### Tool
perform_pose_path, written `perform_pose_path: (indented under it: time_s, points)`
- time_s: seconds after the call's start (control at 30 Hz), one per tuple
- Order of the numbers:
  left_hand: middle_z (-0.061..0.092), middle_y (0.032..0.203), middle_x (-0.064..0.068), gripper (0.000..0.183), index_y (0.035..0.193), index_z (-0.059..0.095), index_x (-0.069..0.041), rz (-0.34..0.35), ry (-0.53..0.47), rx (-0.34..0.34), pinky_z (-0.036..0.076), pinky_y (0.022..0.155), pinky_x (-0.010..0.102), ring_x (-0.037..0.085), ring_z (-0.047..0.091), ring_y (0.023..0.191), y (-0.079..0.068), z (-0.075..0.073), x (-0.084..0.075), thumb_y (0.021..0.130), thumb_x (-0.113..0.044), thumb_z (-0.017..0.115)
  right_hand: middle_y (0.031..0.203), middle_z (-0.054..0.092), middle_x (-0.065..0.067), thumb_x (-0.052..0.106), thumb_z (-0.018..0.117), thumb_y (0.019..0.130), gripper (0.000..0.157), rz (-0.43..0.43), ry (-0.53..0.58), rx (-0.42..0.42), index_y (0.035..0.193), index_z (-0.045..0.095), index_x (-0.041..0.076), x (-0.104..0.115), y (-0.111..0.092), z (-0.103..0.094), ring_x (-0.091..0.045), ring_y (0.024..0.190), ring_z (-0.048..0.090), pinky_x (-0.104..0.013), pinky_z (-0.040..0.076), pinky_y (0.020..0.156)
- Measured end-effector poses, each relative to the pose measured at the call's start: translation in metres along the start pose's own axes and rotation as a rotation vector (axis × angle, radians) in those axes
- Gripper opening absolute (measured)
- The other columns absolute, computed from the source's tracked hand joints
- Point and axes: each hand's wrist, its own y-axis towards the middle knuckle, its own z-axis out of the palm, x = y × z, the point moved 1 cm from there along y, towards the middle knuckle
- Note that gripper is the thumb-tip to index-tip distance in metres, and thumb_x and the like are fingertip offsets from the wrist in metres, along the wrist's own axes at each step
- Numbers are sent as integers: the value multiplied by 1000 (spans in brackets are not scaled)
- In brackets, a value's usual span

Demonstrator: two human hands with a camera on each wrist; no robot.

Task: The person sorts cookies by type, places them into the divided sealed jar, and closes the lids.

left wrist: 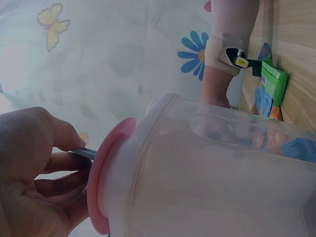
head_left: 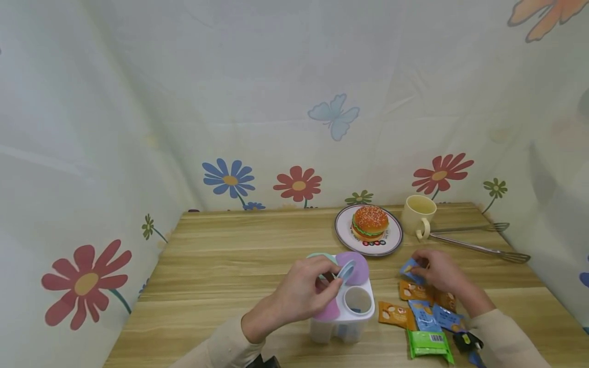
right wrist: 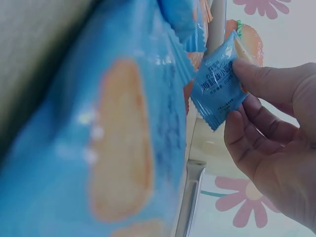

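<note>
My left hand [head_left: 301,286] pinches a light-blue round lid [head_left: 346,272], tilted up over a white-topped clear box [head_left: 365,318]. The box's near-right round opening [head_left: 358,300] is uncovered. Its other openings carry a green lid [head_left: 317,255], a purple lid [head_left: 356,266] and a pink lid [head_left: 329,312]. A blue packet [left wrist: 298,149] shows through the clear wall in the left wrist view. To the right, my right hand [head_left: 439,273] pinches a blue snack packet [right wrist: 217,81] between thumb and fingers, above several orange packets [head_left: 414,291] and blue packets [head_left: 424,315].
A green packet [head_left: 429,343] lies at the front of the pile, close to a black wrist device [head_left: 467,341]. Behind stand a plate [head_left: 342,232] with a toy-like burger [head_left: 370,223] and a yellow mug [head_left: 420,209]. Two long-handled whisks [head_left: 488,250] lie at the back right.
</note>
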Motion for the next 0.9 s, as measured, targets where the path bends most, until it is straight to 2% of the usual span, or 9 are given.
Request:
perform_pose_path:
  time_s: [0.43,0.63,0.9]
  points:
    - [65,87,-1,4,91,66,-8,-26,-2,7,52,61,10,0,59,75,-1,0,0,89,-10,68,86,66,-2,8,75,82,13,51,27,18,91,66,8,-2,-4,-6,-21,82,63,-42,56,71]
    - [66,87,-1,4,91,66,-8,-24,2,5,52,60,10,0,59,74,-1,-1,-1,89,-10,68,86,68,-2,6,76,79,15,12,23,3,89,65,9,-1,-4,-7,-20,82,65,-39,57,69]
    - [66,87,0,4,90,66,-8,-11,3,-4,51,60,8,0,60,74,0,0,0,87,-9,69,82,67,2,8,77,77,17,-9,-13,-28,87,64,12,0,-4,-8,-14,77,61,-29,50,64]
